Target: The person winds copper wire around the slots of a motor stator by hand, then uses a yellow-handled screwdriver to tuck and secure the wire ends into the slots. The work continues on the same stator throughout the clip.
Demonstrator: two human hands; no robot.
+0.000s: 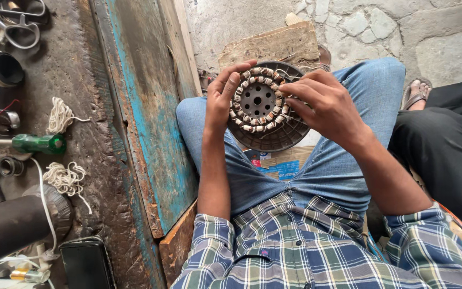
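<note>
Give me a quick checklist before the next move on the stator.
1. Left hand grips the stator at its left rim: ok.
2. Right hand fingertips on the right-side coils: ok.
3. Stator seated in the dark round housing on the lap: ok.
4. All coil ties intact: cannot tell, right side hidden by fingers.
5. Green screwdriver on the bench to the left, within view: ok.
6. String bundles on the bench: ok.

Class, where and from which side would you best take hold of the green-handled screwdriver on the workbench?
Probably grip the green-handled screwdriver around its green handle, coming from above. It lies flat, the handle is the thickest part, and its top is bare; the shaft runs left among other tools.
</note>
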